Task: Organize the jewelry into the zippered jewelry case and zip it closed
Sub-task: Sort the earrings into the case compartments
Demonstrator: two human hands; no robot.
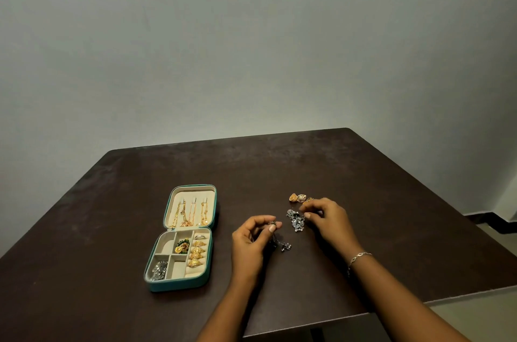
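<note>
A square teal zippered jewelry case (179,286) lies open on the left of a dark brown surface (391,201), showing its cream lining. Gold chains (191,214) hang in the raised lid, gold rings (197,253) fill the right-hand roll, and a silver piece (159,270) sits in the near-left compartment. Beside the case, the left hand (250,241) pinches a dark silver dangling earring (272,223). The right hand (327,218) curls its fingertips onto a heap of silver jewelry (295,220); whether it grips is unclear. Gold earrings (298,198) lie just beyond.
</note>
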